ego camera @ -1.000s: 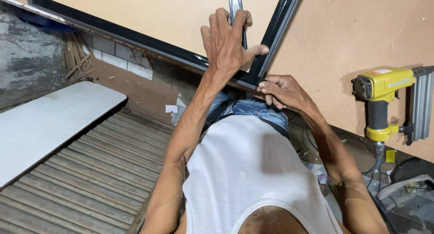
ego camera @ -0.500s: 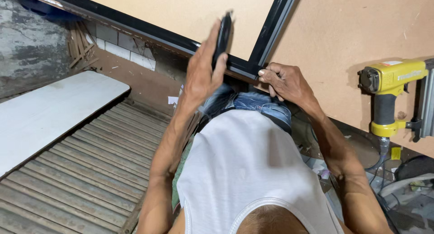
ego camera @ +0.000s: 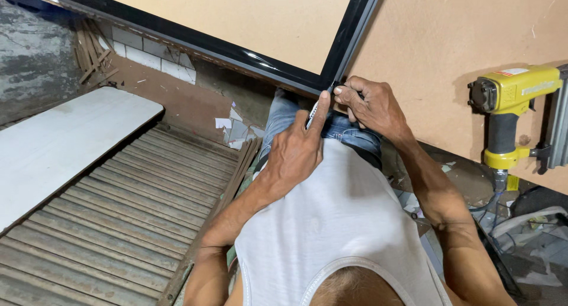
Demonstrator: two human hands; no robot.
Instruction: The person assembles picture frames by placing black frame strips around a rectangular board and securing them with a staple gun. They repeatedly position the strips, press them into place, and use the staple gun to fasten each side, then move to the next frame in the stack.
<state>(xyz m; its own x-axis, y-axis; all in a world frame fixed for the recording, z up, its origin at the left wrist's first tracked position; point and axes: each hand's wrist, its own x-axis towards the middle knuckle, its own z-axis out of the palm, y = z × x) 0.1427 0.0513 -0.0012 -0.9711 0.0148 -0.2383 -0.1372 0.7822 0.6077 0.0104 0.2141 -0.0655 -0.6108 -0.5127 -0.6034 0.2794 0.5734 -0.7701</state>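
Left hand [ego camera: 293,155] is closed on a slim dark metal blade tool [ego camera: 313,111], now lowered from above to the near corner of the glossy black picture frame [ego camera: 331,75]. Right hand [ego camera: 370,105] is pinched at that corner, steadying it. Yellow nail gun [ego camera: 509,114] lies untouched at the brown board's [ego camera: 438,40] right edge.

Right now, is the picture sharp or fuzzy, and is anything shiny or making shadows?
In the head view, most things look sharp, including the left hand and right hand; the black frame shows a white streak of glare; the yellow nail gun casts a soft shadow on the brown board; the small tool in the left hand is too thin to see clearly.
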